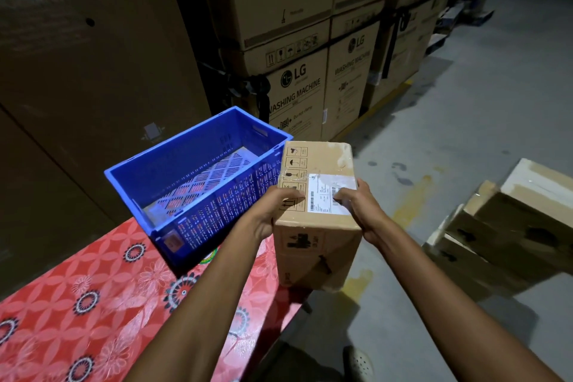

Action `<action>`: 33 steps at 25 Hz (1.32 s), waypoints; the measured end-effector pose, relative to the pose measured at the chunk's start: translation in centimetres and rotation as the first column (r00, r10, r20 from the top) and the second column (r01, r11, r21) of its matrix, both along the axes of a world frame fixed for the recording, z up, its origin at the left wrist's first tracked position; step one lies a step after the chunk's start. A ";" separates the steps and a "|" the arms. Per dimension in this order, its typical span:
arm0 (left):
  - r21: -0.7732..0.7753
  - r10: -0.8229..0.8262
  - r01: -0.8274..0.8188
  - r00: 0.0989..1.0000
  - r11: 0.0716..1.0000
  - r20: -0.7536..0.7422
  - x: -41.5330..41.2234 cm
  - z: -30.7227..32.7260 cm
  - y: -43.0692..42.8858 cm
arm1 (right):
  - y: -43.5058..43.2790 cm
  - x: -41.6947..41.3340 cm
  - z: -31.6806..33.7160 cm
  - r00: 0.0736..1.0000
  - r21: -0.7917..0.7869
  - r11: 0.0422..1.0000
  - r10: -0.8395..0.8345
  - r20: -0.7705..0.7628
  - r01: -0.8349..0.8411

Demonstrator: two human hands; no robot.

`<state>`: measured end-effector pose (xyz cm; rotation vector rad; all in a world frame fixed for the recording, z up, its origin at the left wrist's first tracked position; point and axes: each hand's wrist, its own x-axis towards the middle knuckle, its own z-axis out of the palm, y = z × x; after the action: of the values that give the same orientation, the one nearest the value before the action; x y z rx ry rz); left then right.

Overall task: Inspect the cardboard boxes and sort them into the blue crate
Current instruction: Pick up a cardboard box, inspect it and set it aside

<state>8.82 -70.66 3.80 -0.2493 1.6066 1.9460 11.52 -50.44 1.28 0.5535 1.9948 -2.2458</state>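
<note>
I hold a brown cardboard box in the air just right of the blue crate. A white shipping label with barcodes is on its top face. My left hand grips the box's left edge, thumb over the top. My right hand grips the right edge, thumb lying on the label. The perforated crate stands with nothing inside on a table with a red flowered cloth; the box's left side is close to the crate's right wall.
Large washing machine cartons are stacked behind the crate, with a dark cardboard wall at left. More cardboard boxes lie on the grey concrete floor at right. A foot in a light shoe shows at the bottom.
</note>
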 end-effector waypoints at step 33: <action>-0.361 0.057 -0.102 0.990 0.927 -0.132 -8.2 0.4 4.0 | 0.3 -9.0 1.8 0.980 0.349 0.935 -0.127 0.152 0.067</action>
<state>0.61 -66.67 4.22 -0.3568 2.0681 1.7314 2.54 -50.16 3.08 0.8645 2.3237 -1.8256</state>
